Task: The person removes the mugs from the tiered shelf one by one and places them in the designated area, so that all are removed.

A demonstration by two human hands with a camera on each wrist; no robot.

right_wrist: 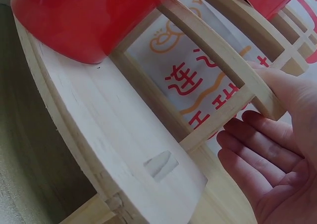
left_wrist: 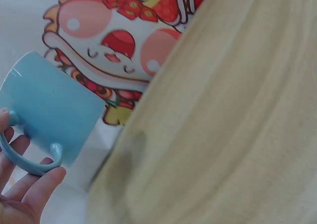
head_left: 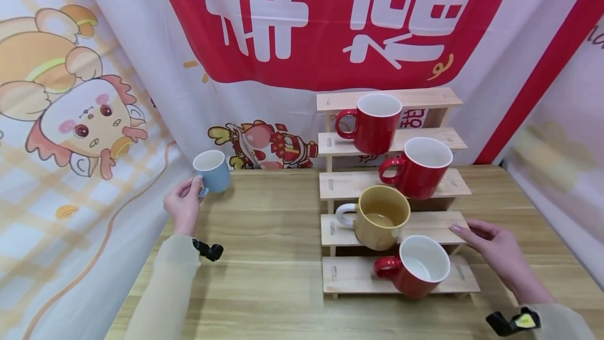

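Observation:
My left hand pinches the handle of a light blue mug near the table's back left. In the left wrist view, the fingers wrap the handle of this blue mug, and a shadow falls on the table beside it. With the thumb on top and the fingers under its right end, my right hand holds a shelf of the stepped wooden rack. On that shelf stands a yellow mug with a white handle. Below it, on the lowest shelf, is a red mug.
Two more red mugs stand higher on the rack, one on the middle shelf and one above it. Their handles point left. A printed cloth hangs behind the wooden table and along both sides.

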